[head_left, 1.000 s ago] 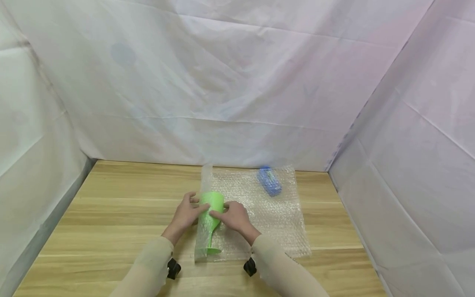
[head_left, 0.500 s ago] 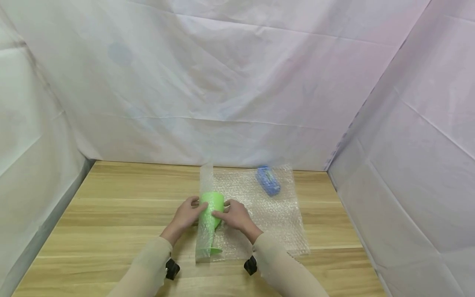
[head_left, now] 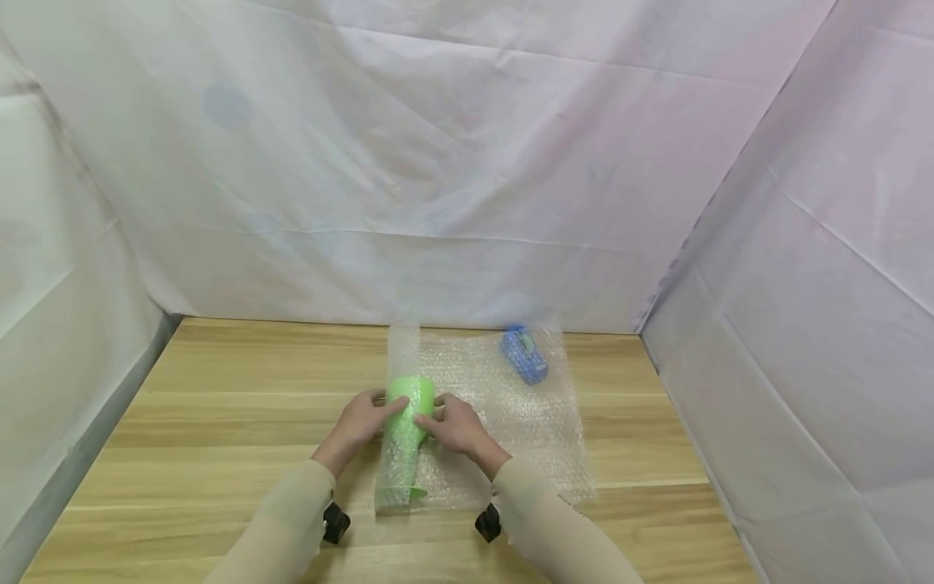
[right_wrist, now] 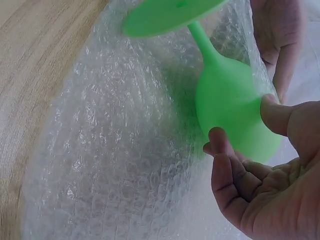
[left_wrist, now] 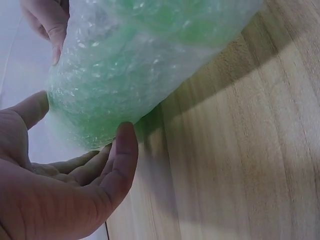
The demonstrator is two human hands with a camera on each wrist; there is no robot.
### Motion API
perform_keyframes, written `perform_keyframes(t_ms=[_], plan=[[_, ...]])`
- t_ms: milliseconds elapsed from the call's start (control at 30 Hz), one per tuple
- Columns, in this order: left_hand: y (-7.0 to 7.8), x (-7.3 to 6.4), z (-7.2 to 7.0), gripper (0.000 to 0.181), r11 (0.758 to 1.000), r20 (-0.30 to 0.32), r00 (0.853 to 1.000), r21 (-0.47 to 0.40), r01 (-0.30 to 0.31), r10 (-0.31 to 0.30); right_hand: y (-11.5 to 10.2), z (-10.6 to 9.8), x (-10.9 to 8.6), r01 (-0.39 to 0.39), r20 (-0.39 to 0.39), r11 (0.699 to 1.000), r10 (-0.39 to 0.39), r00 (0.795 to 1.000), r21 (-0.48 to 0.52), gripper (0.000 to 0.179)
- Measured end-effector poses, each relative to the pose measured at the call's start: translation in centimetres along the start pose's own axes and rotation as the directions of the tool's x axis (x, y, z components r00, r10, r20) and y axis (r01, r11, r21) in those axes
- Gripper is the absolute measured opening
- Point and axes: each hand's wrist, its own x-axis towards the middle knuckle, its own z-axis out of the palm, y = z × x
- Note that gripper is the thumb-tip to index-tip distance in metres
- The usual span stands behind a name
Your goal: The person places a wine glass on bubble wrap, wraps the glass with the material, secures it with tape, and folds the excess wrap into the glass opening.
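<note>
A green goblet (head_left: pixel 426 395) lies on its side on a sheet of bubble wrap (head_left: pixel 511 430), its foot toward the person. The sheet's left edge is folded up over the goblet, covering much of the bowl and stem. My left hand (head_left: pixel 362 419) grips the covered side, thumb on top of the wrap and fingers round the outside. From the other side my right hand (head_left: pixel 458 427) holds the bowl between thumb and fingers. In the right wrist view the goblet's foot (right_wrist: pixel 170 17) and stem show uncovered. The left wrist view shows the bubble wrap (left_wrist: pixel 120 85) drawn around the bowl.
A blue object (head_left: pixel 524 357), seemingly wrapped in clear plastic, lies on the sheet's far right corner. Beneath everything is a wooden table (head_left: pixel 248 422). White cloth walls (head_left: pixel 452 186) stand along its back and both sides.
The folded flap has come further right over the goblet, hiding more of its bowl, stem and foot. Both hands stay on the goblet and have barely moved.
</note>
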Motion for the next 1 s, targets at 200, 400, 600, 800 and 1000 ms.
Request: perform_keyframes(t_ms=[200, 400, 600, 800, 1000], plan=[[0.2, 0.1, -0.1, 0.083, 1.0, 0.006, 1.0, -0.006, -0.004, 0.004, -0.3, 0.1, 0.1, 0.01, -0.071, 0.998, -0.015, 0.997, -0.068, 0.06], [0.1, 0.0, -0.1, 0.079, 0.999, -0.001, 1.0, -0.03, -0.018, 0.018, -0.7, 0.1, 0.1, 0.037, -0.09, 0.996, -0.044, 0.995, -0.083, 0.057], [0.3, 0.0, 0.0, 0.083, 1.0, -0.01, 1.0, 0.008, -0.013, 0.013, -1.1, -0.9, 0.1, 0.043, -0.066, 0.997, -0.047, 0.997, -0.057, 0.063], [0.4, 0.0, 0.3, 0.087, 1.0, -0.012, 1.0, 0.03, 0.003, -0.003, -0.9, -1.0, 0.7, 0.0, -0.117, 0.999, -0.004, 0.993, -0.035, 0.063], [0.5, 0.0, 0.5, 0.085, 1.0, -0.022, 1.0, 0.013, 0.012, -0.012, -1.2, -1.0, 1.1, -0.001, -0.14, 0.997, -0.011, 0.99, -0.081, 0.054]])
